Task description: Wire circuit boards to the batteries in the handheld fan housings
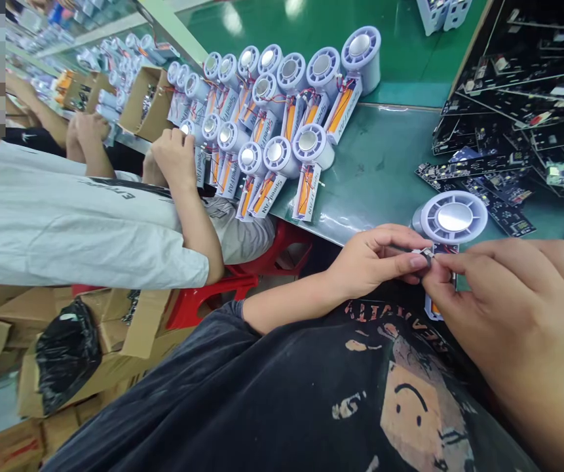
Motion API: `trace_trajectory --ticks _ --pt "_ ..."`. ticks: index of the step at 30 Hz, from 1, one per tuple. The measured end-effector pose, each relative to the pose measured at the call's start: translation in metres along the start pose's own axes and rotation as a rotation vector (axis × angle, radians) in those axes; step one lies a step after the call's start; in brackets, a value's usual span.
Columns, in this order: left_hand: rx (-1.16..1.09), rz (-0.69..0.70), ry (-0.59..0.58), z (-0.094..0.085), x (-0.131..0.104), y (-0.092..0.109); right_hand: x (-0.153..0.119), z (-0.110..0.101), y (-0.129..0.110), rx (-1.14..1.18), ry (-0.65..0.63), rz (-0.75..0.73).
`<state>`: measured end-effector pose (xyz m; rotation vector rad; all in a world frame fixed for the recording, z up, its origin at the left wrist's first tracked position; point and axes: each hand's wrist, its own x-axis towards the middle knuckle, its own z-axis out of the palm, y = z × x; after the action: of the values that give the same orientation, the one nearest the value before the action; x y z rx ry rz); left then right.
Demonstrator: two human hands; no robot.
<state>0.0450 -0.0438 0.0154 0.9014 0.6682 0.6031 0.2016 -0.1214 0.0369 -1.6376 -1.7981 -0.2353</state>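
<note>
A pale lilac handheld fan unit (453, 217) with a round silver centre stands on the bench edge in front of me. Its lower body, with an orange battery (433, 309), is partly hidden behind my hands. My left hand (377, 262) is closed, pinching a small dark part with a whitish metal piece (427, 252), which looks like a circuit board seen edge-on. Right against it, my right hand (517, 295) is closed, thumb and fingertip pinched at the same spot. What lies between those right fingertips is too small to make out.
A heap of black circuit boards (512, 144) lies to the right. Rows of similar fan units (276, 151) stand on the green bench (384, 170) to the left. A co-worker's hand (176, 157) touches the rows. Red stools (213, 298) and cardboard boxes (139, 328) stand below.
</note>
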Motion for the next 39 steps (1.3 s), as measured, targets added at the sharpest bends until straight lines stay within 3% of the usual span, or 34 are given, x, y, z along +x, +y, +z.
trace_trajectory --ticks 4,10,14,21,25,30,33,37,39 --pt "0.067 -0.003 0.016 0.002 -0.001 -0.002 0.001 0.0 0.001 0.009 0.01 -0.006" --pt "0.157 0.119 -0.035 0.002 -0.001 -0.004 -0.003 0.007 0.009 0.076 0.013 -0.056" --pt "0.136 0.053 -0.022 0.002 -0.001 -0.004 -0.005 0.011 0.014 0.115 0.002 -0.027" --pt "0.025 -0.004 0.024 -0.002 -0.002 0.001 -0.015 -0.004 0.034 0.29 -0.015 0.069" --pt "0.103 -0.024 -0.007 -0.005 -0.002 0.002 -0.017 -0.002 0.036 0.299 -0.096 0.049" --pt "0.215 0.018 -0.047 -0.005 -0.003 0.001 -0.014 0.006 0.027 0.253 -0.055 0.042" --pt "0.341 0.106 -0.053 -0.005 -0.003 0.004 -0.015 0.008 0.023 0.205 -0.034 0.016" --pt "0.714 0.398 -0.106 -0.006 0.0 0.012 -0.018 0.006 0.022 0.261 -0.045 0.007" --pt "0.808 0.479 -0.125 -0.005 0.003 0.016 -0.02 0.005 0.026 0.302 -0.08 -0.03"
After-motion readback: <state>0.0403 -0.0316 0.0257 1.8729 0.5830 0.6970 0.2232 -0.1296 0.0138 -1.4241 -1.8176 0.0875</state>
